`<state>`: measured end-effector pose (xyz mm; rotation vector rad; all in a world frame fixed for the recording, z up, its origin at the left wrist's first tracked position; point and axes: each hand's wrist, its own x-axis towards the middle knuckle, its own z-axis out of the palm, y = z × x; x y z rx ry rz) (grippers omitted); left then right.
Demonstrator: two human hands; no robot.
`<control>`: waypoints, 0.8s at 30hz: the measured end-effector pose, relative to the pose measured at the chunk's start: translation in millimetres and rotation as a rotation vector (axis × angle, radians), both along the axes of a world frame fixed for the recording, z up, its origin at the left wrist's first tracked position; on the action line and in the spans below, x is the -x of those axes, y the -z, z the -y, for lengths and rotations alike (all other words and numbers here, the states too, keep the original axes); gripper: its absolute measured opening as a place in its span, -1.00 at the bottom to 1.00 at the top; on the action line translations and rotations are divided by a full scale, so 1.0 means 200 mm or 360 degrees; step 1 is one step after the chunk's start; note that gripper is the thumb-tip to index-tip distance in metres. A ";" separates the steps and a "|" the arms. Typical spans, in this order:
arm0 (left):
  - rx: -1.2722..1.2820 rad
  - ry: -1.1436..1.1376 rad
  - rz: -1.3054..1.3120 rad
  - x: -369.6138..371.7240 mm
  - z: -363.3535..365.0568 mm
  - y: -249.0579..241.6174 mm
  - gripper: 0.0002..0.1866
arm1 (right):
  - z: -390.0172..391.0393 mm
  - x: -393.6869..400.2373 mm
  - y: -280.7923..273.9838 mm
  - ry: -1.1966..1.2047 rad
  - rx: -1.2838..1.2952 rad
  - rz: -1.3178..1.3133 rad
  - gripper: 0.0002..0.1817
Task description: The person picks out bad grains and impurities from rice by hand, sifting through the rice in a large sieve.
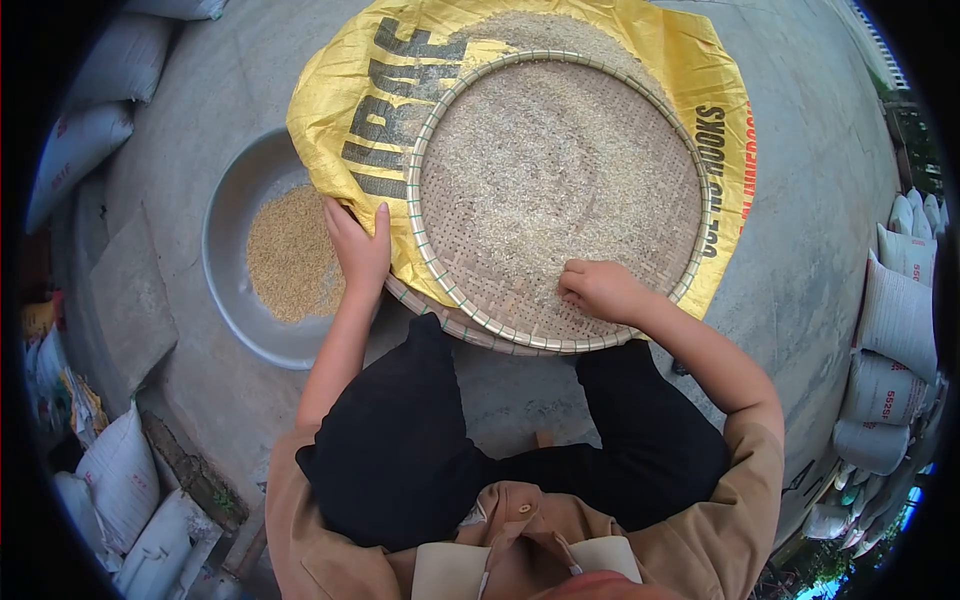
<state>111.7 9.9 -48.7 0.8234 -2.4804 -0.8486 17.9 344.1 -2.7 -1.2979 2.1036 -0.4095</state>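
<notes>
A round woven bamboo tray (480, 290) with a green-stitched rim lies in front of my knees, a thin layer of pale grain (530, 150) spread over it. My right hand (605, 291) is over the near right part of the tray, its fingers curled together at the grain; whatever they pinch is too small to make out. Under the tray is a large yellow sack (340, 130) with black lettering. My left hand (360, 245) grips the sack's left edge, thumb on top, with some fingers hidden. Another woven rim (420, 303) shows beneath the upper tray.
A wide metal basin (228, 280) holding golden grain (290, 255) stands left of the sack. More pale grain (560, 30) lies on the sack's far part. Full white sacks (120, 460) line the left side, others (890, 310) the right. The floor (800, 180) is concrete.
</notes>
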 end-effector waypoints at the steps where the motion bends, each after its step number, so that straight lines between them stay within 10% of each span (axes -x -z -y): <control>1: -0.0001 0.0004 -0.0002 0.00 0.00 0.00 -0.13 | 0.00 0.00 0.00 -0.0001 0.0000 0.0000 -0.90; 24: -0.0025 -0.0009 -0.0005 0.00 0.00 0.00 -0.11 | 0.00 0.05 -0.06 0.0443 0.0224 0.0148 -0.84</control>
